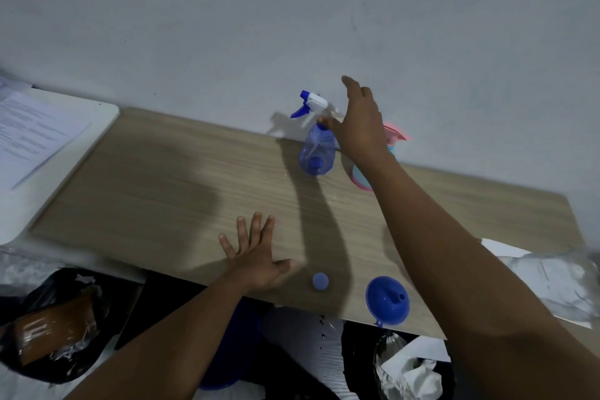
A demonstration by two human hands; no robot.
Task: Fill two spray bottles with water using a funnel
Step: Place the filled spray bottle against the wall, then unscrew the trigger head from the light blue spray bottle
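Standing upright near the back edge of a pale wood-grain board (168, 191): a translucent blue plastic spray bottle (317, 153), long axis vertical, white trigger head with blue nozzle and lever pointing left. Rounded and smooth in the body, see-through enough to show the dip tube inside. Just to its right, largely hidden behind the forearm, a second spray bottle with pink trigger head and pale blue-and-pink base (394, 140), nozzle pointing right. Lying near the front edge of the board: a glossy blue plastic funnel (387, 300), wide mouth down on the wood, spout tipped up and to the right, small hanging tab over the board's edge. Just left of it, a small round flat blue cap (320, 281).

Right hand (358, 127) reaching over to the neck of the blue bottle, fingers extended and loose, thumb touching just below the trigger head; not closed around anything. Left hand (258, 256) flat on the board, fingers spread wide, empty.

At far left, printed paper sheets (32, 133) on a white surface, text too blurred to read. No label readable on either bottle.
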